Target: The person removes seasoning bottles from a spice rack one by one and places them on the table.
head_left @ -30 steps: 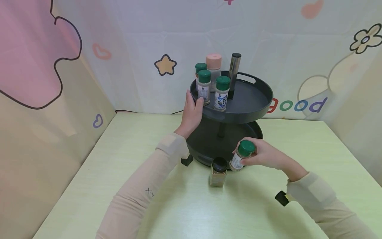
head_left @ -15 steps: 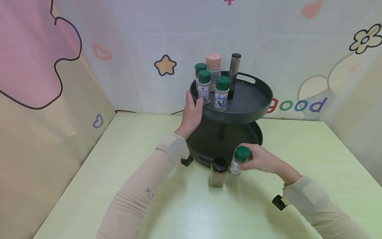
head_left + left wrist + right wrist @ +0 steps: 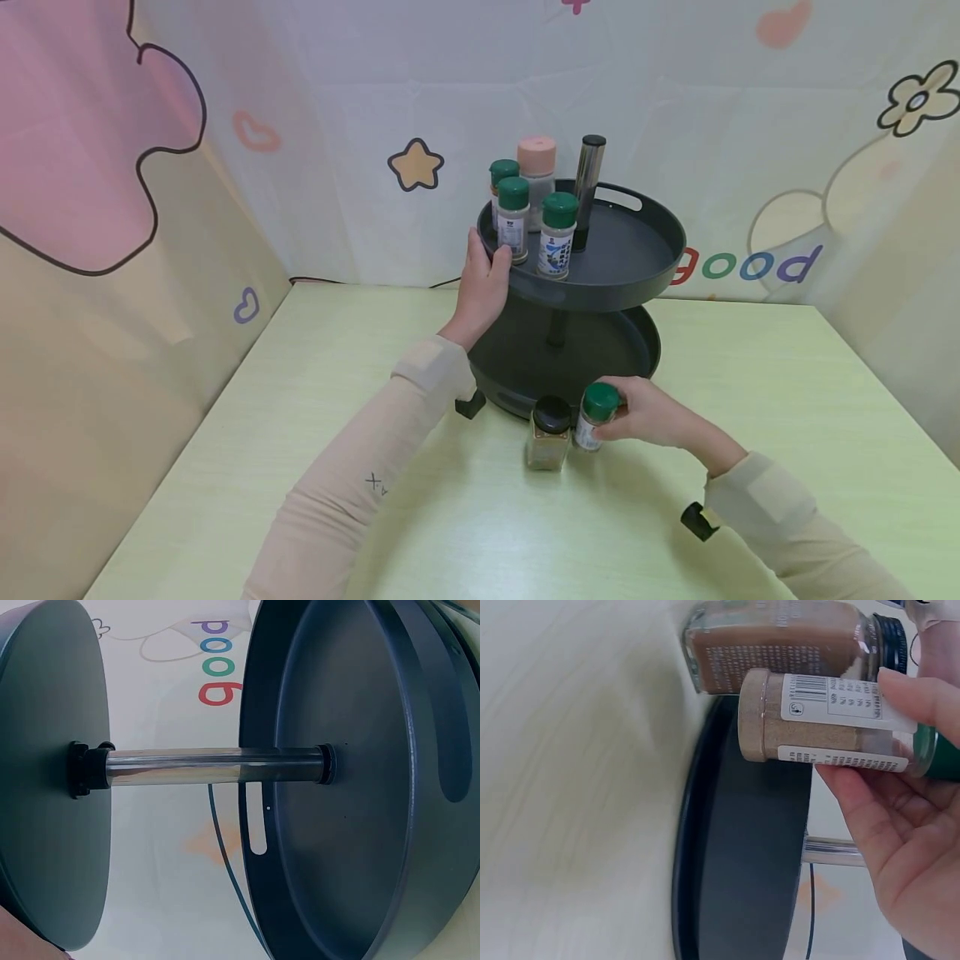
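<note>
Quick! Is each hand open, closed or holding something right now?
Left hand: holding the round black upper tray by its edge.
Right hand: holding the clear, round, green-capped jar.

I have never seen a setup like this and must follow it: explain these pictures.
No machine here, just a person working bare-handed. The wide picture comes from a head-worn camera; the other two come from cameras on the left and right wrists. A two-tier stand is on the table, its upper tray bearing three green-capped jars and a pink-capped bottle. A black-capped jar stands in front of it. The left hand holds the upper tray's rim, while the fingers of the right hand grip a fourth green-capped jar.
</note>
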`<move>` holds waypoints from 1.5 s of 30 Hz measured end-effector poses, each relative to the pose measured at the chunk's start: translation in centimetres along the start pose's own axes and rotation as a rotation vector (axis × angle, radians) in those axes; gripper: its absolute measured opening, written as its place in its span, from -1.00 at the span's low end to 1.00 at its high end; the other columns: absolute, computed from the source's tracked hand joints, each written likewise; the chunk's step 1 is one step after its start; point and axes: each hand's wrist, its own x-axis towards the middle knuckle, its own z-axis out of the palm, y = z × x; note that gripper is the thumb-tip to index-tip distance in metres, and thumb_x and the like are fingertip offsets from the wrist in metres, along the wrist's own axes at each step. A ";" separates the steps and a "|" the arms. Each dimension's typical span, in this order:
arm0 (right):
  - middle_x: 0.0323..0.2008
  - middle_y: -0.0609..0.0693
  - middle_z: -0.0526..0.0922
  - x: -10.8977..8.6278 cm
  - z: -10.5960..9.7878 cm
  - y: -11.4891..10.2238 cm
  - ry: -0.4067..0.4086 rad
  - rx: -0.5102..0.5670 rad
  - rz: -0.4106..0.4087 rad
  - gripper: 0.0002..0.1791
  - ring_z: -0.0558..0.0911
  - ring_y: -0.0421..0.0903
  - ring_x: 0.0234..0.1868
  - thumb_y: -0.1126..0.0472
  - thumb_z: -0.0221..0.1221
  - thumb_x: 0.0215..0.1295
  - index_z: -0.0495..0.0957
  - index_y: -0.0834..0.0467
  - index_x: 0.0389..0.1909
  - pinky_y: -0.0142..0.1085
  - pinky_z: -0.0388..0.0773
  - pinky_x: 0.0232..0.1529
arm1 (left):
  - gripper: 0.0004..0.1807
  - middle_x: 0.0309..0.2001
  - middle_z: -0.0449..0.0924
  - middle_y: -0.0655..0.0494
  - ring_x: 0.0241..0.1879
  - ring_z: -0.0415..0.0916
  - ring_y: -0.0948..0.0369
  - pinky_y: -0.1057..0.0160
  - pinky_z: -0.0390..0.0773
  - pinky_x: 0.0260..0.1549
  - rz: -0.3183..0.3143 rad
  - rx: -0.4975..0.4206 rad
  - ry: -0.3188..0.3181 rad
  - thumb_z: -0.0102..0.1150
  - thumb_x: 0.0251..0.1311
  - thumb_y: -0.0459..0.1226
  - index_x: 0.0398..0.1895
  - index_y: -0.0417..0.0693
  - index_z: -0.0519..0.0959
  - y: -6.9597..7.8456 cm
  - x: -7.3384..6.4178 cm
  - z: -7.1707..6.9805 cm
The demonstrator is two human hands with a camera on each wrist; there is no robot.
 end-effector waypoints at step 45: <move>-0.26 0.02 0.58 0.4 1.9 2.1 -0.034 -0.049 -0.003 -0.54 0.51 -0.16 -0.32 0.14 0.32 -0.10 0.45 0.19 -0.14 -0.38 0.48 -0.30 | -0.25 0.41 -0.44 0.23 0.39 -0.40 0.27 0.20 -0.20 0.33 0.012 0.000 -0.011 -0.36 0.27 0.05 0.37 0.04 -0.42 0.1 0.0 -0.1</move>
